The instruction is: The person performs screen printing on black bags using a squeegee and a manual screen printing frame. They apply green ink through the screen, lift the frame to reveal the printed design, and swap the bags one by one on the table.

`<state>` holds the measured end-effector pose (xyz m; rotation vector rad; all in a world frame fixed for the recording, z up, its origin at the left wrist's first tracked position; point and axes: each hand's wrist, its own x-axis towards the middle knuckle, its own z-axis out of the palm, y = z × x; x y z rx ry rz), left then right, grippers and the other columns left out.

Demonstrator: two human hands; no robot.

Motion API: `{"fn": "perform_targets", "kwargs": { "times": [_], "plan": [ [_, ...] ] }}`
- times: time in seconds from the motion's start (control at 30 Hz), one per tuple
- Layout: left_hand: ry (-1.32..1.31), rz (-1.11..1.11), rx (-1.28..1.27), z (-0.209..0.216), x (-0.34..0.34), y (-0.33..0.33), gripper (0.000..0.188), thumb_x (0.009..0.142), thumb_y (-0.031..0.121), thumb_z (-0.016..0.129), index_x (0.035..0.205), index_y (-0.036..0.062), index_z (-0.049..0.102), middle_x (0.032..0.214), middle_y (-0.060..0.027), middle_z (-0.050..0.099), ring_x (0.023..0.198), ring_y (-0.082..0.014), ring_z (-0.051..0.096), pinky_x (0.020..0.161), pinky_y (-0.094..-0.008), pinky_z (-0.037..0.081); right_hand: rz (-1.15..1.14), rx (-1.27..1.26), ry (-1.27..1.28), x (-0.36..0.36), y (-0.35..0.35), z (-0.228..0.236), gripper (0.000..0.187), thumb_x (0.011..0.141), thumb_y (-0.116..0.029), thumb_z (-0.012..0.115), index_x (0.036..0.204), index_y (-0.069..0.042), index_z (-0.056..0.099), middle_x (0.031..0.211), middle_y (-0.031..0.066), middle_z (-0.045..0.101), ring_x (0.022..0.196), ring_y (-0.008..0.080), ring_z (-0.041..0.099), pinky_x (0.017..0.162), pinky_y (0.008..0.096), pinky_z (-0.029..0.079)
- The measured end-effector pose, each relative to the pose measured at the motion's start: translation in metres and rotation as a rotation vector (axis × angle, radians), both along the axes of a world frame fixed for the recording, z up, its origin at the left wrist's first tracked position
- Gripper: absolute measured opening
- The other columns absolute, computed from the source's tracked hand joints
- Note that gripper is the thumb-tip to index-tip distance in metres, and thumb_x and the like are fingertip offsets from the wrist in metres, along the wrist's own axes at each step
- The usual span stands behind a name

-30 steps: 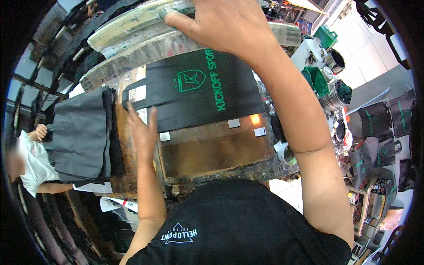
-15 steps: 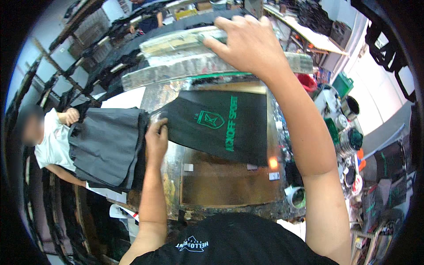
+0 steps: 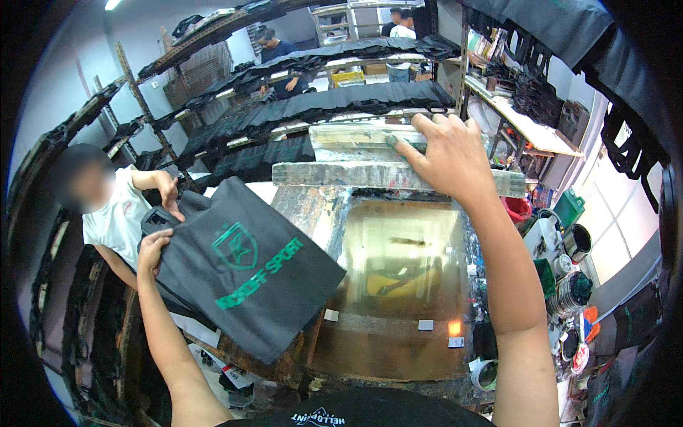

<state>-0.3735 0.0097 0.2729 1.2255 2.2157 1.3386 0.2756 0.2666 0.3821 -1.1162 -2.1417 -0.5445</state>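
Observation:
My left hand [image 3: 151, 252] pinches the handle end of a black fabric bag [image 3: 206, 285], which has a green shield and green lettering printed on it. The bag slants over the left side of the work table, its lower corner pointing toward me. A co-worker's hand [image 3: 169, 198] is at the same end, next to mine. Farther off, my right hand [image 3: 452, 153] is closed over a pale, paint-smeared squeegee [image 3: 363, 140]. That squeegee lies along the raised edge of a printing screen frame [image 3: 341, 175]; my fingertips are partly hidden behind it.
A glossy brown printing board [image 3: 384, 341] with small white tabs lies in front of me. Paint cans [image 3: 576, 242] and a green jug [image 3: 569, 208] crowd the right side. Racks with black bags [image 3: 299, 107] stand behind. A co-worker in white [image 3: 110, 220] is at left.
The printed bag has come off the board and swung left toward the co-worker, drawn by my left hand. My right hand stays on the squeegee. The view has tilted up, showing more racks.

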Motion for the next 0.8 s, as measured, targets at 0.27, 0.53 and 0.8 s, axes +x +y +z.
{"fn": "perform_targets", "kwargs": {
  "times": [0.27,0.53,0.8],
  "plan": [
    [-0.01,0.292,0.079,-0.077,-0.109,-0.077,0.037,0.089,-0.006,0.062,0.124,-0.0042,0.074,0.117,-0.011,0.077,0.102,-0.0211,0.071,0.095,-0.0307,0.053,-0.005,-0.066,-0.013,0.0,-0.008,0.002,0.052,0.099,-0.058,0.061,0.112,-0.008,0.071,0.101,0.0149,0.072,0.105,0.0339,0.067,0.1,0.054,0.045],
    [0.03,0.386,0.351,-0.073,-0.129,-0.152,0.034,0.1,0.002,0.067,0.133,-0.0048,0.067,0.118,-0.0111,0.073,0.106,-0.0185,0.068,0.098,-0.0311,0.052,0.027,-0.017,-0.01,-0.002,-0.009,-0.003,0.049,0.097,-0.053,0.063,0.115,-0.008,0.071,0.098,0.0145,0.069,0.102,0.0333,0.064,0.092,0.0499,0.044],
    [1.01,0.982,0.461,0.01,0.046,-0.174,0.066,0.105,0.041,0.066,0.147,-0.0081,0.053,0.144,-0.0295,0.059,0.14,-0.041,0.052,0.117,-0.0476,0.041,-0.042,-0.068,-0.037,-0.001,-0.016,-0.003,0.052,0.099,-0.054,0.062,0.122,-0.008,0.069,0.108,0.0172,0.07,0.111,0.0354,0.065,0.1,0.0519,0.044]
  ]
}}
